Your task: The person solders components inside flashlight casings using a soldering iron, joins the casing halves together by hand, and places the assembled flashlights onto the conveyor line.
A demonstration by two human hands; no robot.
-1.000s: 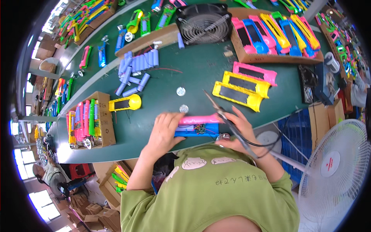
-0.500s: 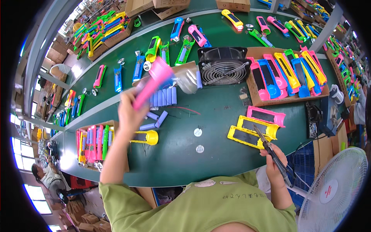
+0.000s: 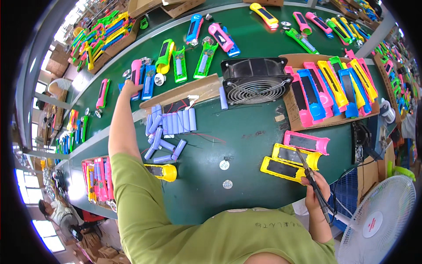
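Observation:
My left hand (image 3: 130, 89) reaches far out to the left edge of the work surface. Its fingers close round the lower end of a pink flashlight casing (image 3: 136, 70), beside blue casings (image 3: 148, 81) with silver reflectors. In my right hand (image 3: 317, 190) is a soldering iron (image 3: 314, 185), gripped by its dark handle, its metal tip pointing away over the yellow casing halves (image 3: 281, 170). A pink casing half (image 3: 306, 142) lies just beyond them. Whether the tip touches a casing I cannot tell. Left of the middle lie lilac battery cells (image 3: 178, 121), several in a row and others loose.
A black fan (image 3: 256, 80) stands at the back beside a cardboard box (image 3: 303, 121) of coloured casings. Another box with casings and cells (image 3: 100, 178) sits at the left. A white fan (image 3: 373, 224) is at lower right. More casings (image 3: 205, 59) lie across the far strip.
My left hand has carried the pink flashlight casing away and to the left, down among the blue ones, uncovering the battery cells. My right hand still holds the soldering iron, slightly lower in view.

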